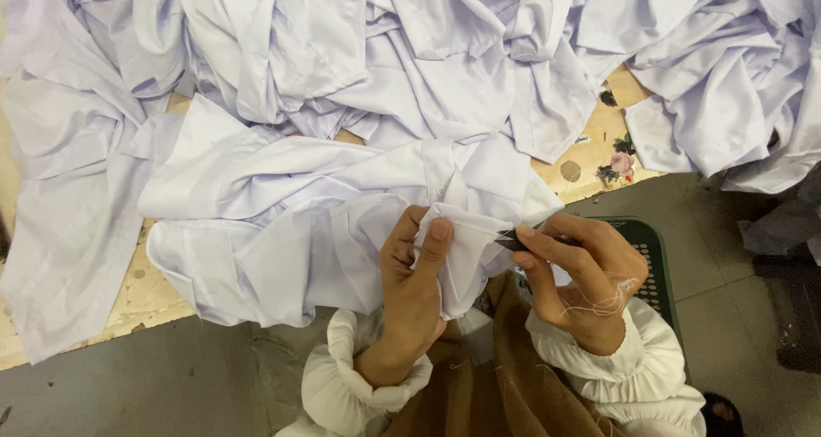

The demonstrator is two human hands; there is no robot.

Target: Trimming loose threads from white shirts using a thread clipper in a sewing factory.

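Both hands up close: left hand pinching white shirt, right hand gripping small dark snips; blade could easily nick the fabric.

Soft, even light fell from overhead, bright but without hard glare. The pale cloth above the grip looked faintly washed out, its folds marked by gentle grey shadows. Focus held sharp at the grip; the floor below-left sat dimmer. Edges bowed slightly outward.

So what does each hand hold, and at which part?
The left hand pinches a folded edge of the white cloth garment. The right hand holds a small dark tool near its tip, its fingers hiding the rest.
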